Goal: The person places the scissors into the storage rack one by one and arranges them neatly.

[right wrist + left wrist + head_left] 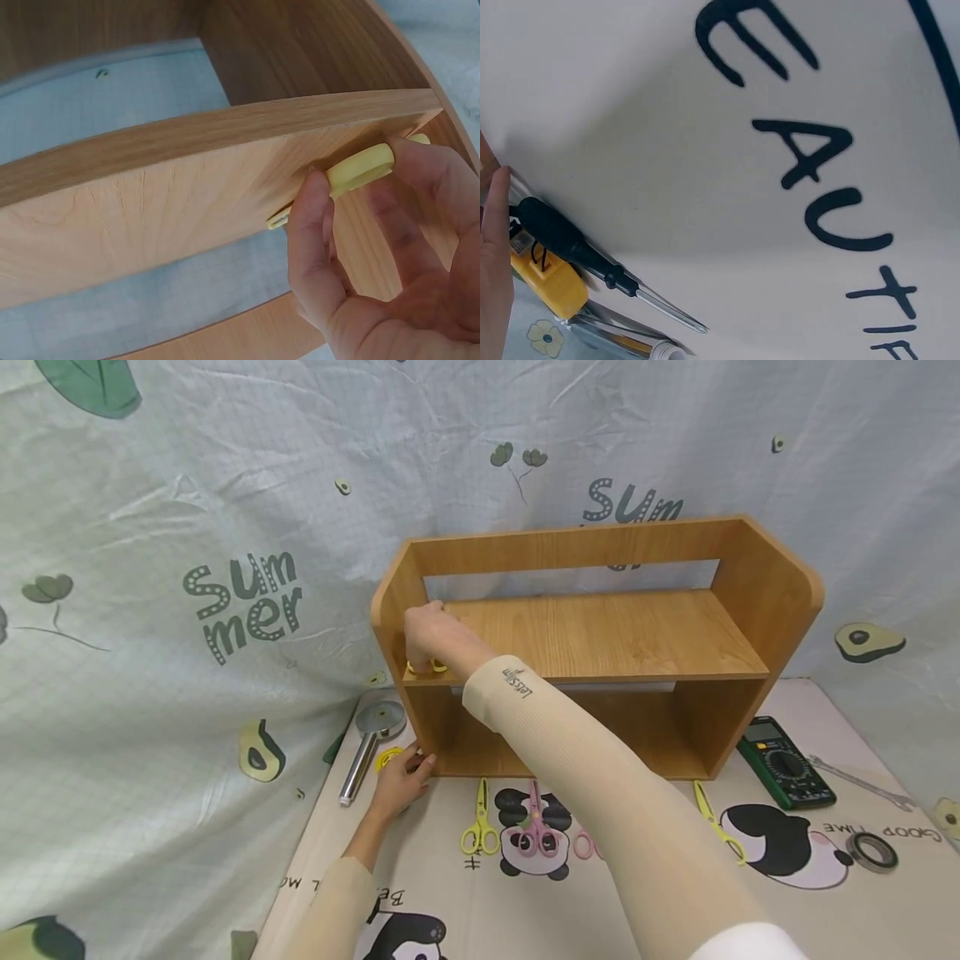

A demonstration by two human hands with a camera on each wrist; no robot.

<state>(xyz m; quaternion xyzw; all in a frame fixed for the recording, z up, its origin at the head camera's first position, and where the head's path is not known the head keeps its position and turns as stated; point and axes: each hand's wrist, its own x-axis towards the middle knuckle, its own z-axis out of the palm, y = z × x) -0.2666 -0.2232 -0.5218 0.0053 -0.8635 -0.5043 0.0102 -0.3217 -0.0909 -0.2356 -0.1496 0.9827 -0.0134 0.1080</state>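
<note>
a pale printed sheet (315,635) hangs behind and to the left; in front of it stands the tabletop (525,914), printed with pandas and lettering. a wooden shelf (600,635) stands upright toward the tabletop's back edge. the right hand (438,631), its arm crossing the shelf front, is at the left end of the upper board; its grip is narrow, thumb and fingers pinching a held yellow scissors handle (361,169) near the board's front edge. the left hand (401,785) is at the shelf's lower left front corner, fingers nearly straight, thumb apart. a green-cased multimeter (787,762) lies just beside the shelf's right wall; a wrench (862,783) lies between it and the tabletop's right edge. along the left edge lies a chrome shower head (362,764); near the left hand are a dark-handled screwdriver (562,236) and a yellow item (559,285), identity unclear. before the shelf's lower front edge lie yellow-green scissors (481,831) and pink scissors (535,827), with a pink handle (583,845) partly behind the right arm; further yellow scissors (716,822) lie by its lower right corner. a tape roll (856,853) lies toward the right edge
</note>
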